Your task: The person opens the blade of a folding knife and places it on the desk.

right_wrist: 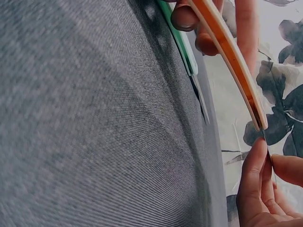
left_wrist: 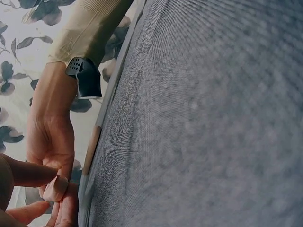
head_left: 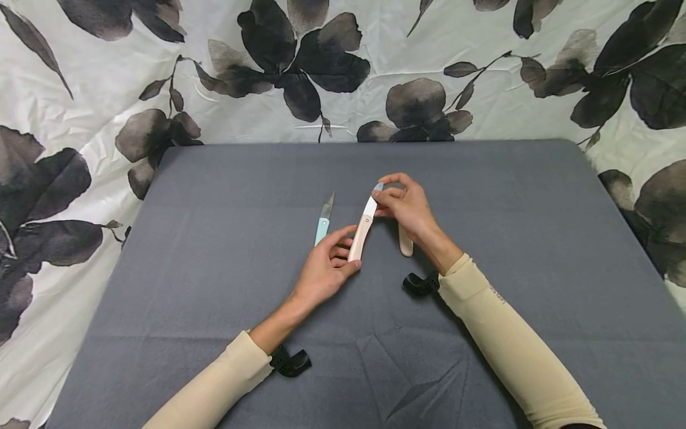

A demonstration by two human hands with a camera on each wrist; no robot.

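A folding knife with a pale pink-beige handle (head_left: 361, 236) is held up between both hands, its blade out. My left hand (head_left: 323, 269) grips the lower end of the handle. With thumb and fingers, my right hand (head_left: 408, 207) pinches the blade (head_left: 370, 206) near its tip. In the right wrist view, the inside of the handle (right_wrist: 232, 59) looks orange. Left of it, a folding knife with a turquoise handle (head_left: 322, 230) lies on the table, its blade (head_left: 327, 207) out. Under my right hand lies a beige handle-like piece (head_left: 405, 241), partly hidden.
Grey cloth covers the table (head_left: 214, 238). Behind it hangs a white fabric (head_left: 343, 113) with dark flowers. Black wrist cameras (head_left: 291, 362) are attached at both cream sleeves (head_left: 504, 328).
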